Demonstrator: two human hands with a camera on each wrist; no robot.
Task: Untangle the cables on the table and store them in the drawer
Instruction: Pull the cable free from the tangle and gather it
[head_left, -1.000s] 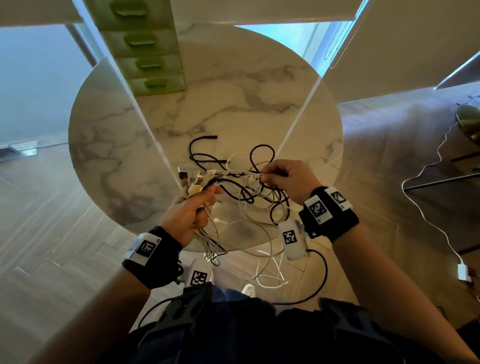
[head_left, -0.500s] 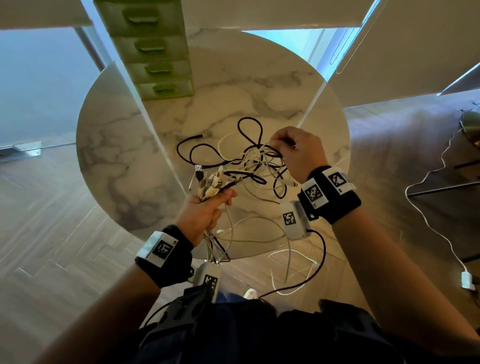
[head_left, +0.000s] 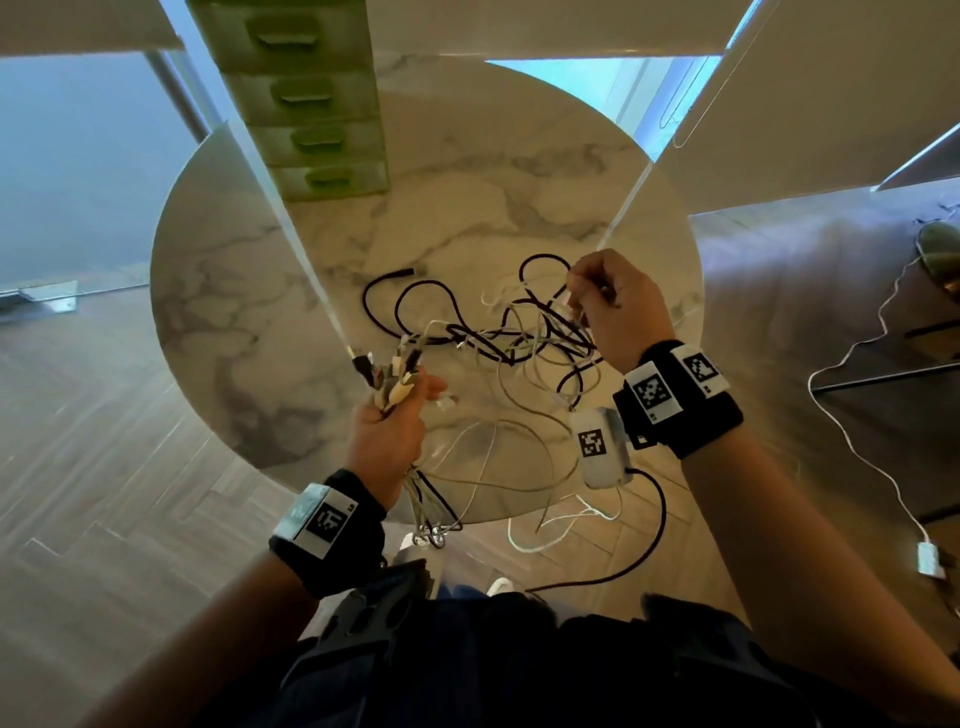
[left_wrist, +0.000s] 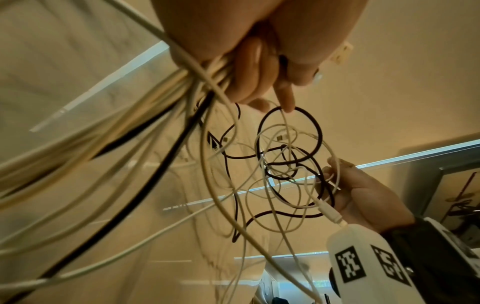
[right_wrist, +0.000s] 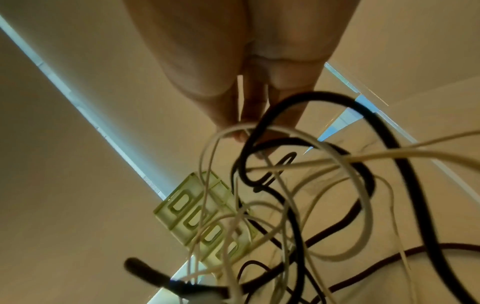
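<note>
A tangle of black and white cables (head_left: 509, 338) hangs between my two hands above the round marble table (head_left: 218, 291). My left hand (head_left: 389, 421) grips a bundle of several cable ends with their plugs (head_left: 395, 371) sticking up out of the fist; loose lengths trail below it (left_wrist: 135, 148). My right hand (head_left: 608, 306) is raised at the far right of the tangle and pinches a thin white cable (right_wrist: 240, 107) between thumb and fingers. Black loops (left_wrist: 288, 139) droop between the hands. A green drawer unit (head_left: 306, 98) stands at the back of the table, its drawers closed.
White cable loops (head_left: 550, 525) hang past the table's near edge toward the wooden floor. A separate white cord with a plug (head_left: 930, 561) runs over the floor at the right. A glass wall and pale blinds stand behind the table.
My right hand has risen and moved away from me and to the right, stretching the tangle out. My left hand stays in place, gripping the bundle of plugs.
</note>
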